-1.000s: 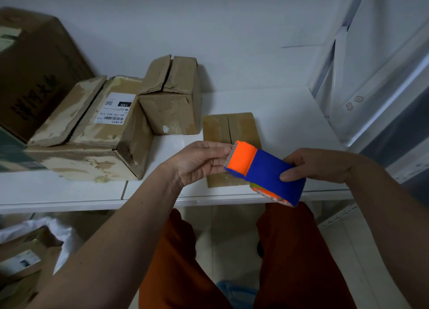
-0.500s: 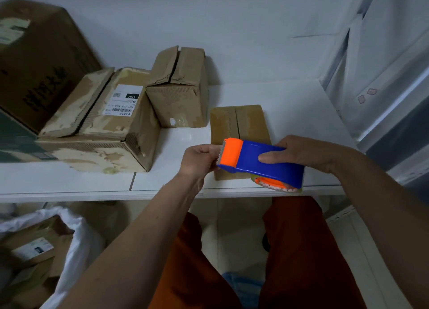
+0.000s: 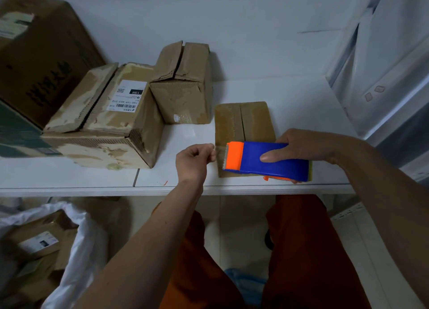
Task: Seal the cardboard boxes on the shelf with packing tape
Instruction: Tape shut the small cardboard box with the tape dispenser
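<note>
Right grip: the right hand (image 3: pixel 301 146) grips the blue and orange plastic tape dispenser (image 3: pixel 267 161), thumb laid along its blue side, fingers wrapped under it.
Left grip: the left hand (image 3: pixel 193 162) is curled, fingertips pinched together just beside the dispenser's orange toothed end; whether it holds a tape end I cannot tell.
Dispenser: held level over the near part of the small flat brown cardboard box (image 3: pixel 243 123), which lies on the white shelf (image 3: pixel 301 104) near the front edge.
Other boxes: a worn brown cardboard box with a white label (image 3: pixel 109 120) and a small crumpled brown cardboard box (image 3: pixel 183 86) stand touching, to the left of the flat box.
Below the shelf: a white bag with cardboard parcels (image 3: pixel 76 246).
</note>
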Action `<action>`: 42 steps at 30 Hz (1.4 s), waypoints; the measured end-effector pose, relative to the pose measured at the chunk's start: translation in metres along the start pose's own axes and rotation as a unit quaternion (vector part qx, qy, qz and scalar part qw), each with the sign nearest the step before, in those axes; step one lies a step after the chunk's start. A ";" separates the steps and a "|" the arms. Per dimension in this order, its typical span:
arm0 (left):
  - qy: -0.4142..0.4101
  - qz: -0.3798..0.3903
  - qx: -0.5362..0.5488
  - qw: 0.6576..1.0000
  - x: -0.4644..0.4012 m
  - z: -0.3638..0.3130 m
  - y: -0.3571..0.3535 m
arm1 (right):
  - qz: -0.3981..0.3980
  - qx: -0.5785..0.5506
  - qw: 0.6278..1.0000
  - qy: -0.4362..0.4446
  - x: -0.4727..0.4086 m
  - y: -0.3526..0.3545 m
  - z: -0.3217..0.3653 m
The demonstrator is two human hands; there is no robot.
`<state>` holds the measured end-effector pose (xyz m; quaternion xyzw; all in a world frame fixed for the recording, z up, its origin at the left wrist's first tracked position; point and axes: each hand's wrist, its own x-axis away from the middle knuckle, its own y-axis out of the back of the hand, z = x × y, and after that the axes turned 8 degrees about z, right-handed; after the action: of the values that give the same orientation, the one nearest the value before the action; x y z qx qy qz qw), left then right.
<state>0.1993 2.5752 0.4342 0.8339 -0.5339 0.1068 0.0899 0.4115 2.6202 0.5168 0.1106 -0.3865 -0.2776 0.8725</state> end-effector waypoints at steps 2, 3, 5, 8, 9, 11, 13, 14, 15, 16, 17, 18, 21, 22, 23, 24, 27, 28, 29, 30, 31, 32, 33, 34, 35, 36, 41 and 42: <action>-0.004 -0.009 -0.019 1.000 0.000 0.004 -0.001 | 0.009 0.010 1.000 -0.004 -0.001 0.001 0.004; -0.006 -0.019 -0.030 0.999 0.000 0.006 -0.002 | 0.013 0.014 1.000 -0.007 -0.002 0.001 0.007; -0.017 -0.037 -0.046 0.998 -0.001 0.009 -0.005 | 0.016 0.020 1.000 -0.013 -0.005 0.003 0.013; -0.033 -0.055 -0.066 0.996 -0.004 0.012 -0.008 | 0.004 0.038 0.999 -0.027 -0.009 0.007 0.020; -0.041 -0.063 -0.075 0.994 -0.004 0.012 -0.009 | 0.000 0.046 0.998 -0.031 -0.011 0.009 0.022; -0.061 -0.080 -0.101 0.990 -0.005 0.012 -0.010 | -0.009 0.072 0.997 -0.040 -0.015 0.012 0.026; -0.071 -0.093 -0.126 0.985 -0.006 0.014 -0.013 | -0.021 0.110 0.993 -0.046 -0.021 0.012 0.031; -0.071 -0.096 -0.132 0.984 -0.005 0.015 -0.014 | -0.027 0.126 0.990 -0.052 -0.024 0.012 0.033; -0.070 -0.097 -0.137 0.983 -0.005 0.016 -0.016 | -0.031 0.138 0.988 -0.059 -0.027 0.011 0.035; -0.069 -0.098 -0.142 0.983 -0.005 0.017 -0.017 | -0.031 0.146 0.986 -0.067 -0.029 0.011 0.036; -0.069 -0.098 -0.146 0.982 -0.005 0.019 -0.019 | -0.029 0.152 0.985 -0.073 -0.031 0.011 0.036; -0.067 -0.100 -0.148 0.982 -0.006 0.019 -0.020 | -0.025 0.157 0.984 -0.079 -0.032 0.012 0.036; -0.058 -0.108 -0.152 0.981 -0.008 0.022 -0.022 | -0.019 0.165 0.983 -0.083 -0.035 0.012 0.038; -0.059 -0.112 -0.158 0.979 -0.009 0.024 -0.021 | -0.016 0.164 0.983 -0.082 -0.035 0.012 0.039; -0.063 -0.115 -0.167 0.977 -0.010 0.026 -0.021 | -0.014 0.164 0.983 -0.081 -0.036 0.012 0.039; -0.068 -0.115 -0.179 0.975 -0.011 0.029 -0.021 | -0.014 0.165 0.983 -0.082 -0.037 0.012 0.039; -0.091 -0.109 -0.233 0.962 -0.015 0.035 -0.020 | -0.015 0.172 0.981 -0.087 -0.038 0.013 0.039; -0.099 -0.112 -0.270 0.951 -0.016 0.036 -0.019 | -0.013 0.172 0.981 -0.088 -0.039 0.013 0.039; -0.100 -0.115 -0.314 0.937 -0.017 0.037 -0.018 | -0.012 0.172 0.981 -0.089 -0.039 0.013 0.040; -0.095 -0.115 -0.356 0.923 -0.017 0.039 -0.017 | -0.011 0.174 0.981 -0.089 -0.039 0.014 0.040; -0.074 -0.106 -0.385 0.914 -0.019 0.043 -0.014 | -0.012 0.181 0.979 -0.090 -0.039 0.014 0.041; -0.037 -0.090 -0.392 0.915 -0.021 0.048 -0.010 | -0.015 0.189 0.978 -0.093 -0.039 0.014 0.041; 0.006 -0.071 -0.378 0.923 -0.022 0.053 -0.006 | -0.018 0.194 0.976 -0.095 -0.039 0.015 0.040; 0.037 -0.059 -0.352 0.933 -0.022 0.058 -0.001 | -0.021 0.194 0.976 -0.096 -0.039 0.015 0.039; 0.041 -0.057 -0.323 0.944 -0.022 0.062 0.003 | -0.022 0.188 0.977 -0.095 -0.039 0.016 0.038; 0.015 -0.064 -0.299 0.952 -0.021 0.063 0.006 | -0.022 0.179 0.979 -0.093 -0.039 0.016 0.037; -0.291 -0.038 -0.290 0.911 -0.026 0.041 0.011 | -0.016 0.167 0.982 -0.089 -0.040 0.016 0.037; -0.336 0.012 -0.303 0.891 -0.032 0.040 0.013 | -0.018 0.168 0.982 -0.090 -0.040 0.017 0.037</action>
<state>0.1779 2.5872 0.3871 0.7455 -0.5488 -0.3462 0.1522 0.3694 2.6575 0.5244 0.2370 -0.5025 -0.2328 0.7982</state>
